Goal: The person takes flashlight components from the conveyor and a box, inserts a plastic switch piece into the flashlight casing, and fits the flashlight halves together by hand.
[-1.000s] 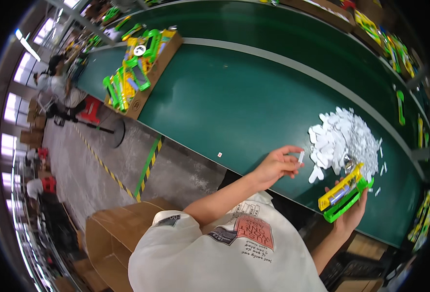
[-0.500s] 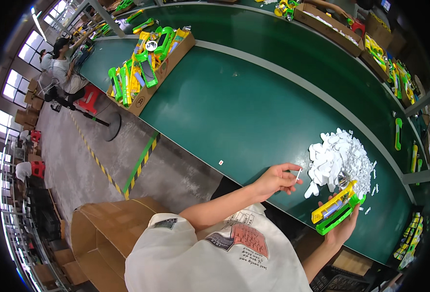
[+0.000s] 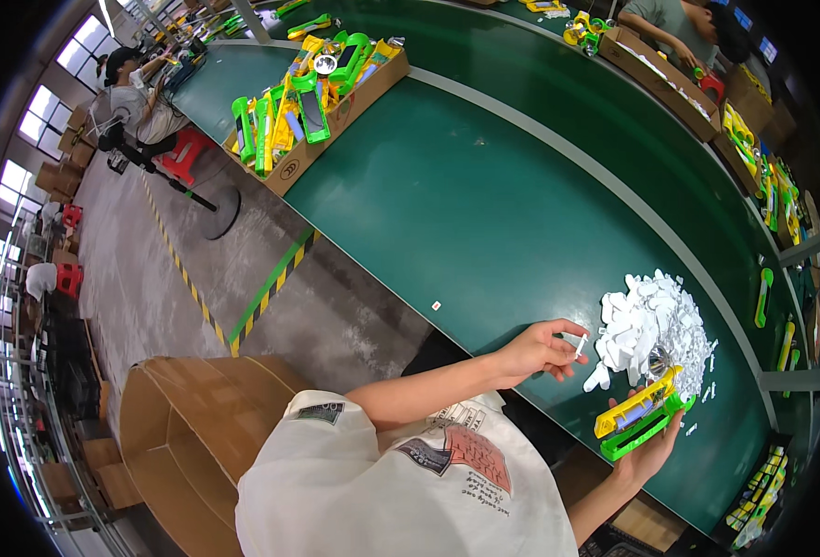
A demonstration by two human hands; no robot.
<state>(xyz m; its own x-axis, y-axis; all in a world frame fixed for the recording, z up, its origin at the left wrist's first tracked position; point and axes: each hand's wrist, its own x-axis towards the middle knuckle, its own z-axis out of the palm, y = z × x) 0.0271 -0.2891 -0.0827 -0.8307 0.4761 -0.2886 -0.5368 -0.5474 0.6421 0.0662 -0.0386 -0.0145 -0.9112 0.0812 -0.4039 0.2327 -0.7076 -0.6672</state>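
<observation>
On the far left, a cardboard box (image 3: 196, 408) gapes beside the white-sleeved body, its flaps stiff, flat and brown. Farther up, a shallow carton (image 3: 347, 116) of glossy green and yellow plastic parts sits at the edge of the smooth green bench (image 3: 447, 213); the parts heap to its rim, so a knock might send 1 or more sliding off. Toward the right, the left hand (image 3: 544, 351) pinches a slim white strip (image 3: 581, 345) between thumb and forefinger, just beside the pile; so small a hold could slip if the fingers loosen, and the strip would then be hard to pick out among similar pieces. The white pile (image 3: 628, 325) is a loose mound of flat, round-ended pieces, matt and pale, which a brushing wrist could scatter. At its near edge the right hand (image 3: 649, 453) grasps a yellow-and-green housing (image 3: 640, 403), 2 long halves lying side by side and tilted; I cannot tell whether they are joined. If that grip eases, the halves may part and the pale violet cylinder (image 3: 634, 414) inside may roll out. The shiny, bowl-shaped reflector (image 3: 660, 360) at its upper end could get scratched against the pile.
</observation>
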